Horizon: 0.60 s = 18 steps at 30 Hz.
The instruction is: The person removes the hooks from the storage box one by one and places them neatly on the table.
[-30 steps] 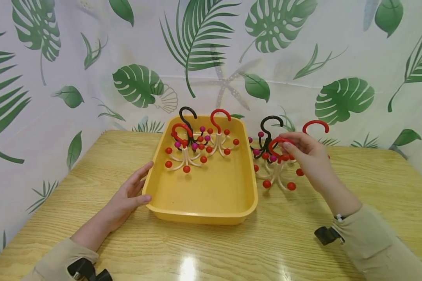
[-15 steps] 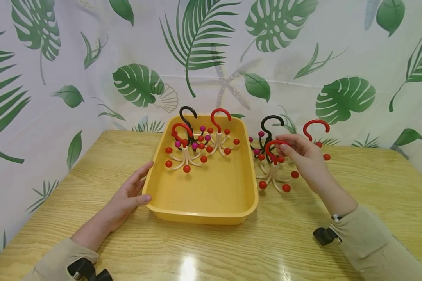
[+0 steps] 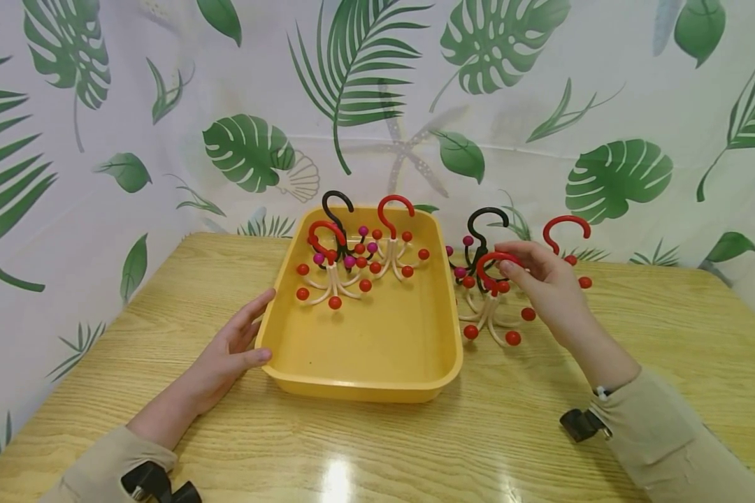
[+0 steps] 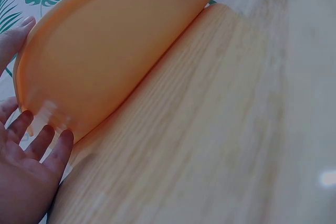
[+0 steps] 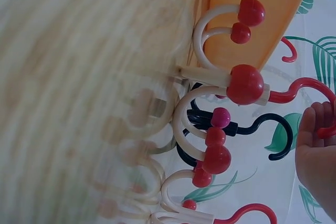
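In the head view my right hand [image 3: 544, 283] pinches the red hook of a cream rotating hook hanger [image 3: 492, 307] with red ball tips, just right of the yellow tray [image 3: 365, 384]. The right wrist view shows this hanger's red hook [image 5: 302, 88] between thumb and fingers, its curved arms low over the table. My left hand [image 3: 229, 349] rests against the tray's left side. Its spread fingers touch the outer wall [image 4: 110, 51] in the left wrist view, and the thumb lies at the rim. Inside the tray stand two cream hangers with red hooks and a black hanger [image 3: 338, 209].
Behind the held hanger stands another black hanger [image 3: 483, 230] with pink balls. A further red-hooked hanger [image 3: 566, 222] is at the right, partly hidden by my hand. A leaf-print cloth [image 3: 377, 105] hangs behind the wooden table [image 3: 509, 433].
My right hand has shifted slightly left and toward me with the hanger, then stayed almost still over the last half second. The left hand and the tray have not moved.
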Tool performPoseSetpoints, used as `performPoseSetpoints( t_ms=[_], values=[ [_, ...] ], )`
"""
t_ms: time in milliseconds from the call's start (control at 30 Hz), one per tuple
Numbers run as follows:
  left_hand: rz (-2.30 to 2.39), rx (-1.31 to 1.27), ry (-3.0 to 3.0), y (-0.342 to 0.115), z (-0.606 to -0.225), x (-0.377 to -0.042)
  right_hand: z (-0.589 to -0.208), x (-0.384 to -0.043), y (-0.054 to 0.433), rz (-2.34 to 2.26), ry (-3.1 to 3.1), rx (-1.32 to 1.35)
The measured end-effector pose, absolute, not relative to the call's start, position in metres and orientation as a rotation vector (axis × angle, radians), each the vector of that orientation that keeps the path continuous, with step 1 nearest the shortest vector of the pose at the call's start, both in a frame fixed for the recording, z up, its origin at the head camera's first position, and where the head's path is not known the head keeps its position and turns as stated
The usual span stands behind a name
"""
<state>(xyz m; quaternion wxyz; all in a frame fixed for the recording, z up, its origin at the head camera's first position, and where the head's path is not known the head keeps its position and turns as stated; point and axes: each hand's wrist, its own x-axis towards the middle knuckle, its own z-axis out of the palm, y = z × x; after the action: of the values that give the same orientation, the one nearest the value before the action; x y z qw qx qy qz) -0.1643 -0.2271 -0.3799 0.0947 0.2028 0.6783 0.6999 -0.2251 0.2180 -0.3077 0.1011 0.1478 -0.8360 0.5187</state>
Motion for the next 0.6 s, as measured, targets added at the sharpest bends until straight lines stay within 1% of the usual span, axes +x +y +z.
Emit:
performPoseSetpoints(
  t_ms=[600],
  values=[
    [2.069,0.581,2.019,-0.2259,-0.3765,-0.1624,-0.3066,-0.2244,0.2169,1.541,-2.465,0.444]
  ],
)
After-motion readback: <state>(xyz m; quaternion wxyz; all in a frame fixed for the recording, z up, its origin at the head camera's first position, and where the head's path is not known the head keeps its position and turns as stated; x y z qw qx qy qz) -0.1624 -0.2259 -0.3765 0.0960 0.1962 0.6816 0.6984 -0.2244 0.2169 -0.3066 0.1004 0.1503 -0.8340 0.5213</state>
